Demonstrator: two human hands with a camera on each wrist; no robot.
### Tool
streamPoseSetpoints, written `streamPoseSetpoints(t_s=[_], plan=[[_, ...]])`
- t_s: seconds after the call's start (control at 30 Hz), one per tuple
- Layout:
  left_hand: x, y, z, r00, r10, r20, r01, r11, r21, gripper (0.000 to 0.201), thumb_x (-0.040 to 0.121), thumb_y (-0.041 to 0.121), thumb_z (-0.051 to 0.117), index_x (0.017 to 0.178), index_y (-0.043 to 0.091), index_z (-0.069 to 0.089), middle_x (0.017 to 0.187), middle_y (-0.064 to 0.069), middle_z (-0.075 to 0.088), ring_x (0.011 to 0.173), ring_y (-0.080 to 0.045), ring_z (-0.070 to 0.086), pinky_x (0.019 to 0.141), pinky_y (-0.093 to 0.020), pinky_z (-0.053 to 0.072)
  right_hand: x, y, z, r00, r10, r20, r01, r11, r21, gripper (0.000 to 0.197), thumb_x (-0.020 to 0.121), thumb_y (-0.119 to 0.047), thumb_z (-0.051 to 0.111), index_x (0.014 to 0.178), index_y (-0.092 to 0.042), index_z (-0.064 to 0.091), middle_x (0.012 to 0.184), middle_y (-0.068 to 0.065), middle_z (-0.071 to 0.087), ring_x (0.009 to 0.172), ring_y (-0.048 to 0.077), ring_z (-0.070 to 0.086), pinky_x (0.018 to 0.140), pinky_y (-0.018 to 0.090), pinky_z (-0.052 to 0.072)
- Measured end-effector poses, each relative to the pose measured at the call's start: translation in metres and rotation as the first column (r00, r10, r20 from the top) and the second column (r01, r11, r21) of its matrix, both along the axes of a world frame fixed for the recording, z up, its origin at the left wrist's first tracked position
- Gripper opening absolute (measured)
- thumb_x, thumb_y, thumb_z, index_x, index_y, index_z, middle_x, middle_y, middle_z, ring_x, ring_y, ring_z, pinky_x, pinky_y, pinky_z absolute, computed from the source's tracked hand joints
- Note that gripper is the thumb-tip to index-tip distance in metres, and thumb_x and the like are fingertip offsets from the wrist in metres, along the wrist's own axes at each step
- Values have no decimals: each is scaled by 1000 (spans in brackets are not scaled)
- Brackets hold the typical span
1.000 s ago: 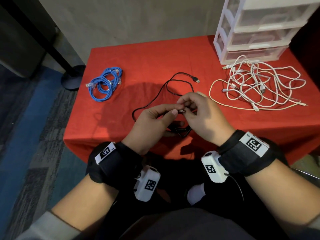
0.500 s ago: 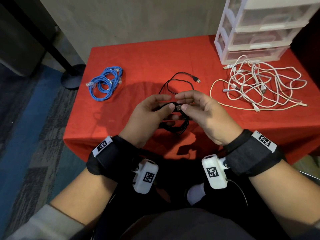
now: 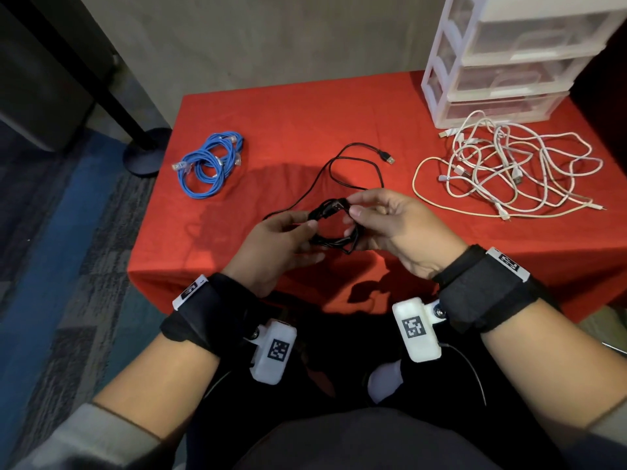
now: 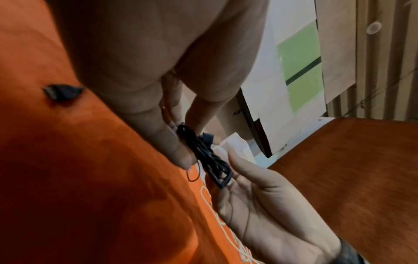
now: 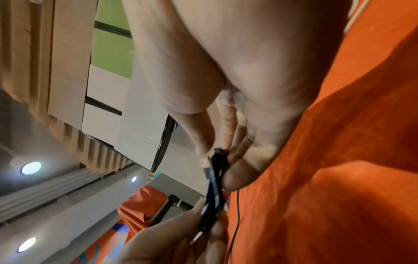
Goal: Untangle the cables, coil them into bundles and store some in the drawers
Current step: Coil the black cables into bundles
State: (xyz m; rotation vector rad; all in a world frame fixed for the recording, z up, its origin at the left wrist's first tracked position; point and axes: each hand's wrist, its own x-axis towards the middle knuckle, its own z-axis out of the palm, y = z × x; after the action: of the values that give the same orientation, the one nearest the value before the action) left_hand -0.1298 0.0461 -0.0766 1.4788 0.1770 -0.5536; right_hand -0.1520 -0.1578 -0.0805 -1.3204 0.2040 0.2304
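Coiling the black cable [image 3: 334,228] above the near edge of the red table [image 3: 291,106], you pinched the small bundle in your left hand [image 3: 278,245] while your right hand [image 3: 390,228] gripped its far side, thumb and forefinger at the plug. Feeding the loose tail [image 3: 353,157] in even loops would have kept it tight. Farther off lay the coiled blue cable [image 3: 208,164], the tangled white cables [image 3: 509,171] and the drawers [image 3: 502,69], all closed.
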Motion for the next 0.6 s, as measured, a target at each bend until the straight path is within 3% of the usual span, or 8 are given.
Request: streamPoseSetpoints(t_s=[0.07, 0.1, 0.17, 0.23, 0.37, 0.47, 0.53, 0.6], plan=[[7, 12, -2, 996, 85, 28, -85, 996, 3, 26, 101, 7, 59, 125, -2, 61, 106, -21, 66, 88, -28, 69, 71, -31, 62, 7, 0, -4, 998, -4, 55, 15, 980, -200, 8, 98, -17, 67, 105, -14, 68, 98, 7, 64, 84, 17, 64, 66, 33, 59], [12, 21, -2, 989, 142, 45, -142, 990, 8, 26, 100, 7, 59, 124, -2, 61, 107, -19, 67, 85, -26, 71, 72, -31, 63, 12, -1, -7, 991, 2, 133, 52, 916, -398, 9, 98, -21, 68, 105, -16, 69, 101, 4, 64, 87, 16, 64, 71, 36, 59], [22, 41, -1, 965, 247, 91, -251, 967, 38, 25, 100, 6, 60, 124, -1, 60, 99, -15, 69, 74, -19, 72, 70, -30, 63, 22, -7, -15, 957, 126, 263, 114, 667, -736, 21, 95, -28, 71, 113, -17, 69, 111, -1, 62, 87, 16, 65, 85, 36, 55], [31, 63, 0, 932, 332, 147, -346, 935, 77, 21, 101, 6, 59, 122, 3, 59, 82, -4, 69, 60, -10, 69, 66, -28, 63, 27, -10, -21, 929, 211, 305, 151, 535, -831, 27, 93, -27, 72, 117, -16, 68, 115, -1, 56, 82, 18, 64, 86, 33, 52], [42, 114, -1, 901, 377, 216, -419, 886, 200, 19, 103, 14, 58, 119, 3, 60, 85, -11, 68, 62, -16, 68, 47, -19, 55, 32, -11, -29, 860, 20, 509, 428, 513, -744, 11, 89, -17, 68, 95, -16, 59, 94, 0, 55, 80, 14, 52, 80, 39, 49], [53, 139, -9, 878, 417, 237, -466, 857, 220, 9, 103, 14, 57, 109, 8, 61, 63, 3, 72, 54, -8, 69, 55, -20, 56, 35, -11, -33, 907, -35, 419, 367, 550, -750, 35, 87, -22, 72, 118, -19, 56, 115, -1, 47, 89, 15, 57, 93, 36, 50], [62, 147, -14, 856, 455, 243, -505, 837, 211, 6, 103, 14, 59, 97, 14, 59, 59, 6, 71, 53, -6, 69, 57, -21, 57, 35, -10, -33, 946, 12, 324, 265, 548, -794, 49, 89, -27, 73, 133, -20, 52, 122, -5, 42, 76, 15, 63, 92, 29, 46], [71, 150, -17, 838, 470, 277, -535, 808, 247, 11, 100, 15, 63, 91, 16, 59, 64, 1, 69, 48, -4, 64, 51, -20, 54, 36, -8, -31, 955, 38, 295, 229, 541, -809, 48, 91, -27, 71, 135, -20, 52, 123, -6, 45, 70, 10, 63, 88, 27, 45]])
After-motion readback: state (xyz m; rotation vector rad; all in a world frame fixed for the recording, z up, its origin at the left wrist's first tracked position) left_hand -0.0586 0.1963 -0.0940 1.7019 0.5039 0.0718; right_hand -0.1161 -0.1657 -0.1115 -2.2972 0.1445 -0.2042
